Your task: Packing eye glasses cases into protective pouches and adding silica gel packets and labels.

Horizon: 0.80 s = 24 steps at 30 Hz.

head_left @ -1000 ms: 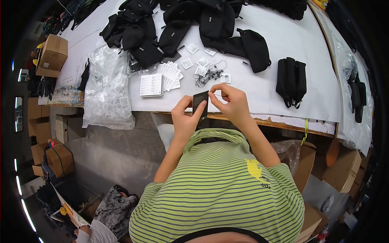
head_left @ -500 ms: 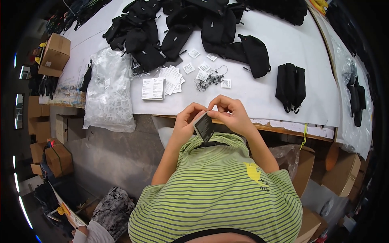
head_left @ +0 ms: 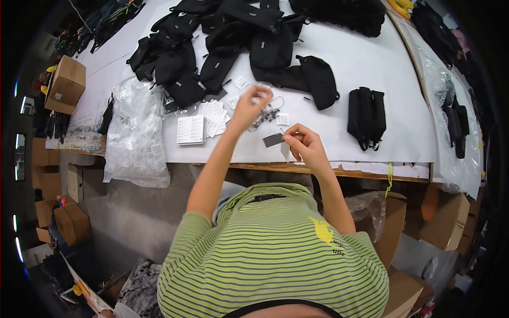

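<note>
The right hand (head_left: 307,147) is pinching a tag (head_left: 273,140) in its fingertips. The left hand (head_left: 251,108), half curled, hold too blurry to tell, is hovering beside strings (head_left: 269,117); picking one would be needing a pinch.

The lime-green, short-sleeved cloth shirt (head_left: 273,249) has narrow dark-grey stripes. Its neckband (head_left: 275,302) is black; a yellow print (head_left: 322,231) marks the right side.

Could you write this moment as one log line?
left hand: near black cords | right hand: pinching dark tag | table: black pouches, white cards
</note>
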Each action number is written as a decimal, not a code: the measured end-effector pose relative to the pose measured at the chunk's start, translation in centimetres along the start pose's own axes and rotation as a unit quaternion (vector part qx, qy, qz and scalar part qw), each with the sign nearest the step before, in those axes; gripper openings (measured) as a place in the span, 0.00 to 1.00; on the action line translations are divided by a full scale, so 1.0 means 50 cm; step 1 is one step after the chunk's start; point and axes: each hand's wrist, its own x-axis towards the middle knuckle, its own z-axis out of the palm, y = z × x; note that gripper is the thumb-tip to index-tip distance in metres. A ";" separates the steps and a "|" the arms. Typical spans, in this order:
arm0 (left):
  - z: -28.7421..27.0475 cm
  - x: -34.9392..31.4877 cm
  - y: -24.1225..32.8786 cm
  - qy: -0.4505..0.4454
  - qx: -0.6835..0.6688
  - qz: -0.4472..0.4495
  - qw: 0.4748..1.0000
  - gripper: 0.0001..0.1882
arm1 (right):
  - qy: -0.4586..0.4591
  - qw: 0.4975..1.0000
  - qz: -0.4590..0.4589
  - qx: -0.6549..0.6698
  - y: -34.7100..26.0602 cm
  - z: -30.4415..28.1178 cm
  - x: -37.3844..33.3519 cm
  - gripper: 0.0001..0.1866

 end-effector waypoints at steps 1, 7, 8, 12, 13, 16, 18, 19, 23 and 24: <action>0.003 0.067 -0.044 0.057 -0.018 -0.025 0.998 0.22 | 0.016 1.000 -0.001 0.006 0.000 -0.008 -0.012 0.07; 0.024 0.316 -0.173 0.155 0.263 -0.211 0.929 0.53 | 0.113 0.993 0.026 0.014 0.034 -0.051 -0.100 0.07; 0.038 0.329 -0.181 0.150 0.276 -0.247 0.917 0.56 | 0.136 0.990 0.031 0.008 0.037 -0.056 -0.115 0.06; -0.089 0.364 -0.299 0.206 0.046 -0.281 0.936 0.34 | 0.101 0.994 0.025 0.039 0.034 -0.063 -0.149 0.06; -0.066 0.365 -0.282 0.197 0.045 -0.285 0.937 0.34 | 0.117 0.991 0.035 0.061 0.046 -0.071 -0.149 0.06; -0.006 0.345 -0.128 0.092 -0.075 -0.294 0.948 0.21 | 0.148 0.986 0.034 0.076 0.063 -0.086 -0.152 0.06; -0.035 0.317 -0.105 0.101 -0.142 -0.241 0.955 0.20 | 0.133 0.988 0.040 0.070 0.057 -0.084 -0.140 0.06; -0.059 0.302 -0.094 0.090 -0.125 -0.197 0.968 0.18 | 0.120 0.990 0.035 0.063 0.053 -0.081 -0.133 0.06; -0.090 0.167 0.017 0.072 0.142 0.045 0.986 0.18 | 0.120 0.990 0.037 0.060 0.055 -0.079 -0.117 0.06; -0.101 0.133 0.028 0.073 0.273 0.155 0.947 0.18 | 0.128 0.989 0.044 0.063 0.055 -0.076 -0.111 0.06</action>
